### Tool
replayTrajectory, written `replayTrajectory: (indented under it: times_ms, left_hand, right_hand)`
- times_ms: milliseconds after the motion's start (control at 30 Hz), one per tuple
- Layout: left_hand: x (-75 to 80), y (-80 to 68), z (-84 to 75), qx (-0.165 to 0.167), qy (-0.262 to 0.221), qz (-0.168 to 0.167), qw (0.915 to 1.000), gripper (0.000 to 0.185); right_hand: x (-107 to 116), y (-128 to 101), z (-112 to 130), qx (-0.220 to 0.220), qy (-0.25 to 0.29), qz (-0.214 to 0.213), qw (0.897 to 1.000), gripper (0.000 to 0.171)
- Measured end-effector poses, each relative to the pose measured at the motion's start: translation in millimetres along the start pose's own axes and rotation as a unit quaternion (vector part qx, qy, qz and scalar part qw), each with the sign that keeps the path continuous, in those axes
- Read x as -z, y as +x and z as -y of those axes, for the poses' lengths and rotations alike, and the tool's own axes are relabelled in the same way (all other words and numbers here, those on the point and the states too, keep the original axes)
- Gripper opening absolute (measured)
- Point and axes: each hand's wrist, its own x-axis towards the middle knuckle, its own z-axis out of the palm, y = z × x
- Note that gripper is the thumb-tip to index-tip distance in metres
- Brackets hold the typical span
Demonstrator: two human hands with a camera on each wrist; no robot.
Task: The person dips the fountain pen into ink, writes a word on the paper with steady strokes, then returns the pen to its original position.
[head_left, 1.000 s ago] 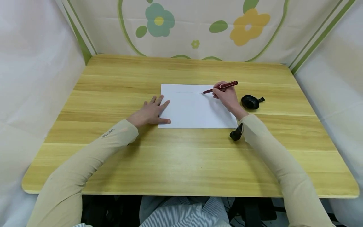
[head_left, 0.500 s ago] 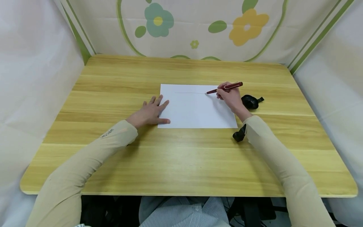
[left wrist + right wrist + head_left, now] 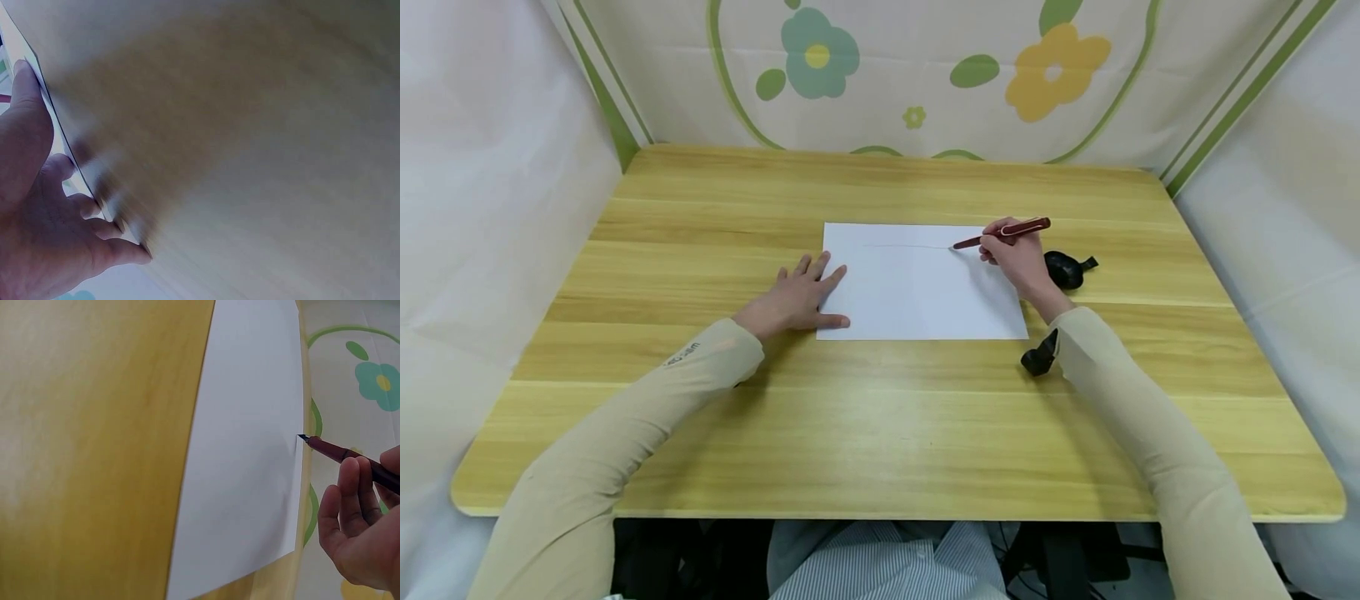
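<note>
A white sheet of paper (image 3: 910, 292) lies on the wooden table, with a thin line (image 3: 910, 246) running across its upper part. My left hand (image 3: 797, 298) rests with spread fingers on the sheet's left edge; the left wrist view shows the same hand (image 3: 50, 206) along that edge. With my right hand (image 3: 1018, 258) I grip a dark red fountain pen (image 3: 1011, 231). Its nib touches the paper at the right end of the line. From the right wrist view, the pen (image 3: 337, 452) slants out of my curled fingers (image 3: 356, 487) with its dark nib on the sheet.
A black rounded object with a short tab (image 3: 1065, 270) lies right of the paper, partly behind my right hand. Another black piece (image 3: 1039, 357) hangs at my right cuff. The wooden table (image 3: 880, 433) has a printed flower curtain (image 3: 880, 83) behind it.
My right hand and the pen have moved a little to the right, and the line on the paper has grown longer that way. The left hand stays in place.
</note>
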Motion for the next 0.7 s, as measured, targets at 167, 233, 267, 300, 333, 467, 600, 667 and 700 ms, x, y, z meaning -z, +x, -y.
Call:
replayTrajectory:
  times_ms: [167,233,267,300,333,467,600,667,700]
  left_hand:
    - [-0.4,0.5,-0.7,0.001,-0.004,-0.001,1.0,0.091]
    - [-0.5,0.7,-0.8,0.001,-0.005,-0.002,1.0,0.091]
    - [-0.5,0.8,-0.9,0.001,-0.004,-0.002,1.0,0.091]
    - [-0.4,0.9,-1.0,0.001,-0.005,-0.002,1.0,0.091]
    - [-0.3,0.9,-1.2,0.001,-0.004,-0.003,1.0,0.091]
    - [0.6,0.6,-2.0,0.001,-0.003,-0.003,1.0,0.091]
    - [0.7,1.2,-2.2,0.0,0.001,-0.003,1.0,0.091]
    - [0.3,1.7,-1.9,0.0,0.002,-0.002,1.0,0.091]
    - [0.1,2.0,-1.9,0.001,0.002,-0.001,1.0,0.091]
  right_hand:
    - [3,-1,-1,0.0,-0.006,-0.002,1.0,0.01]
    - [5,-1,-1,0.0,-0.007,-0.002,1.0,0.011]
    - [6,-1,-2,0.0,-0.009,-0.003,1.0,0.012]
    - [6,-1,-2,-0.001,-0.009,-0.003,1.0,0.012]
    - [7,-1,-2,-0.002,-0.007,-0.002,1.0,0.012]
    - [10,-1,-3,-0.001,-0.005,-0.002,1.0,0.012]
    - [14,-1,-4,-0.002,-0.006,-0.008,1.0,0.011]
    - [16,-1,-5,-0.005,-0.007,-0.011,1.0,0.011]
    - [16,-2,-5,-0.006,-0.006,-0.013,1.0,0.012]
